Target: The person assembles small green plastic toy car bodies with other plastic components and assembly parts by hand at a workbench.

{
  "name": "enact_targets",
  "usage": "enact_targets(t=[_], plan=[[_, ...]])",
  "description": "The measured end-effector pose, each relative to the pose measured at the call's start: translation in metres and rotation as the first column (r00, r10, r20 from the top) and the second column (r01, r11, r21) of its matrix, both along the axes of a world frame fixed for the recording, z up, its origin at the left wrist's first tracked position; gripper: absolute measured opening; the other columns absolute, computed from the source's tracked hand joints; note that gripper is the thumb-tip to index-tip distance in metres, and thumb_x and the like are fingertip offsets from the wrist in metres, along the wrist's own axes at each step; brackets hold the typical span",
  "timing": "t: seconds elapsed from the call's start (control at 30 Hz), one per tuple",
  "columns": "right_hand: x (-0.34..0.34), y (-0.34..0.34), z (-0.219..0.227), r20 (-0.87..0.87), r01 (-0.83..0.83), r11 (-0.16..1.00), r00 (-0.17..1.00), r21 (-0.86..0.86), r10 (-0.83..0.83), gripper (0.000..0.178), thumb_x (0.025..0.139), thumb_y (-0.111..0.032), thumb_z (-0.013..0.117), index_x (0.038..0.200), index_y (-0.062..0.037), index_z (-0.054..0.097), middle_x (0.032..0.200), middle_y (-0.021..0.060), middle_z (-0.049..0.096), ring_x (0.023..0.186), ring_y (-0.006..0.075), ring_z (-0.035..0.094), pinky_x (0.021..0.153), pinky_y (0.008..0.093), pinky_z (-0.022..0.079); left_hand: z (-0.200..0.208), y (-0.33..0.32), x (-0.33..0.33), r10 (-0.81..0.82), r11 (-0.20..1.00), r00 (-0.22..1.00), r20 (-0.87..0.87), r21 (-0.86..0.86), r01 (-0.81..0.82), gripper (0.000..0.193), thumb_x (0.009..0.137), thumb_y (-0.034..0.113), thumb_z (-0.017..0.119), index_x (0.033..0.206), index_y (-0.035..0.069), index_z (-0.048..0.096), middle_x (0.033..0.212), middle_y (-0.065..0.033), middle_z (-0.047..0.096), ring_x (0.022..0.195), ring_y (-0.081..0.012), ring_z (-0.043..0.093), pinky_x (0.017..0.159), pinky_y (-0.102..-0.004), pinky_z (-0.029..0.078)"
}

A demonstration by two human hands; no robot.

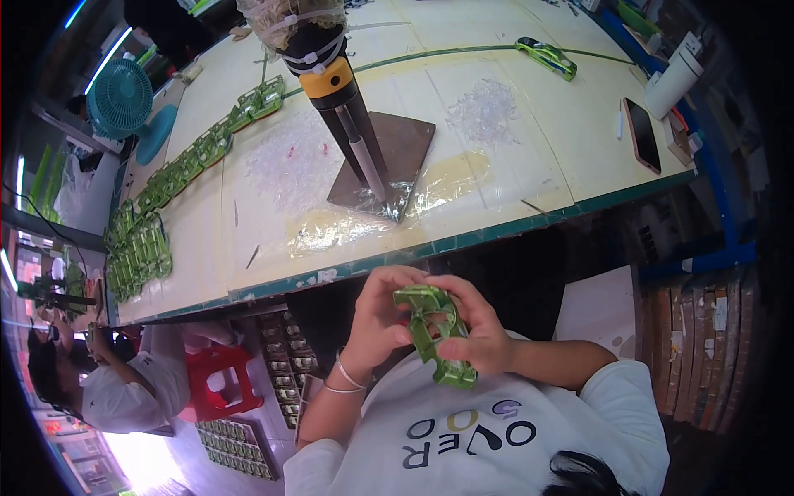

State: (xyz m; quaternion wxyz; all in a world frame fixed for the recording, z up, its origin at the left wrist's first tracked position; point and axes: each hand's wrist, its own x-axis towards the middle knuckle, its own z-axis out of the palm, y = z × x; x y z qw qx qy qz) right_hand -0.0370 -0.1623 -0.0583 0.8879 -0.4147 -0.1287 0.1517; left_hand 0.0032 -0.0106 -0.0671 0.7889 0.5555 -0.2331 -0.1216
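Note:
Between my two hands, just in front of the table edge, is a green plastic toy car body shell point(422, 337), its open hollow inner side showing. My left hand point(382, 310) grips its upper left side, with a bracelet on that wrist. Fingers of my right hand point(475, 326) wrap around the other side, the thumb pressed onto the shell's lower part. On the table beyond stands a black upright tool with a yellow band point(329, 80) over a brown square plate point(405, 136). Piles of small clear plastic pieces point(288, 161) lie beside the plate.
A long row of green shells point(186, 165) runs along the table's left. Another green car body point(546, 58) lies far right, near a phone point(641, 135) and a white bottle point(674, 81). A teal fan point(120, 97) stands left; a person point(132, 380) works beside a red stool point(222, 380).

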Motion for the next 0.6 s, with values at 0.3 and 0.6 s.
enact_targets(t=[0.3,0.6], plan=[[0.055,0.007,0.028,-0.517,0.082,0.893,0.837,0.442,0.179,0.034,0.085,-0.02,0.041,0.116,-0.0131,0.029,0.099,0.0156,0.049,0.079,0.0267,0.055,0.067,0.0361,0.048,0.01,-0.012,0.015,0.003,0.993,0.933,-0.36,-0.109,-0.045,0.112,0.043,0.031,0.083,0.128,0.007,0.013,0.115,-0.0104,0.04,0.103,-0.0209,0.046,0.085,-0.0325,0.041],[0.07,0.016,0.046,-0.461,0.044,0.915,0.873,0.4,0.159,0.051,0.085,-0.037,0.034,0.117,0.0024,0.039,0.108,0.0149,0.051,0.084,0.0218,0.055,0.075,0.0321,0.045,0.037,-0.012,0.032,0.057,0.98,0.916,-0.398,-0.153,-0.127,0.104,0.044,0.026,0.082,0.124,0.007,0.019,0.111,-0.0069,0.039,0.101,-0.0181,0.044,0.084,-0.0289,0.04]])
